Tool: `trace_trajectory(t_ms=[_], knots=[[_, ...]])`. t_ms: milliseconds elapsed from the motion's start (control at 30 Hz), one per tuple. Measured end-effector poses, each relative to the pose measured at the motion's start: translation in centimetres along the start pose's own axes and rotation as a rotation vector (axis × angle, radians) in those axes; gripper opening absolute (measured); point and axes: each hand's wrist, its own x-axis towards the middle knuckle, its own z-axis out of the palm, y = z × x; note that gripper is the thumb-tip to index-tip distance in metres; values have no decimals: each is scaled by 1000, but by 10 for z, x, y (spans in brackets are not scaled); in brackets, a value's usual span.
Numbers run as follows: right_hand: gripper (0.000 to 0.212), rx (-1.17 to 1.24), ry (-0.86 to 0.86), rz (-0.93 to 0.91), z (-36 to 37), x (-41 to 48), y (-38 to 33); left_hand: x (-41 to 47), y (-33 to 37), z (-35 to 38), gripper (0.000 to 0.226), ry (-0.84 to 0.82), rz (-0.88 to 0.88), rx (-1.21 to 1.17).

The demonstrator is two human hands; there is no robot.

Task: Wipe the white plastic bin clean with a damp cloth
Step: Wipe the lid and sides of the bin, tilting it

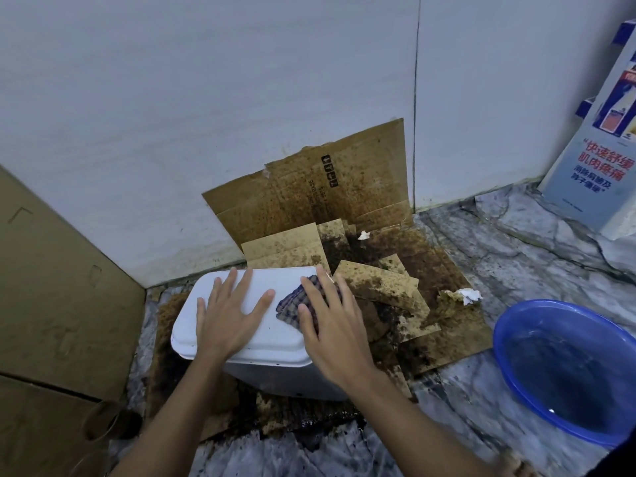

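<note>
The white plastic bin [275, 352] stands on stained cardboard on the floor, its flat top facing me. My left hand [229, 318] lies flat on the left part of that top, fingers spread. My right hand [330, 325] presses a checked blue-and-brown cloth [292, 304] against the top's right side with straight fingers. Most of the cloth is hidden under that hand.
Dirty, mould-spotted cardboard sheets [378, 284] cover the floor and lean on the white wall behind the bin. A blue basin [526, 383] with water sits at the right. A large cardboard box [58, 304] stands at the left. Crumpled tissue [469, 296] lies on the cardboard. A printed display stand [595, 173] is at far right.
</note>
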Motion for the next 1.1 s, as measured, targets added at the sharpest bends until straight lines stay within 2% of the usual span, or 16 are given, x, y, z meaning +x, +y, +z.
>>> trace_trajectory(t_ms=[133,400,567,700,900,1100], knots=[[52,35,-13,18,2,11,-2,2,-5,-1,99,14,0,1],[49,255,-101,81,-10,58,8,8,-6,-6,88,7,-12,-36],[49,303,-91,100,-7,51,1,10,-13,-8,102,19,-18,-58],[51,240,-60,75,-2,28,-11,11,-16,-10,107,10,-29,-71],[54,42,20,37,15,-10,-28,8,-14,-10,98,18,-29,-74],[55,23,41,49,14,3,-23,8,-14,-8,96,15,-24,-55]])
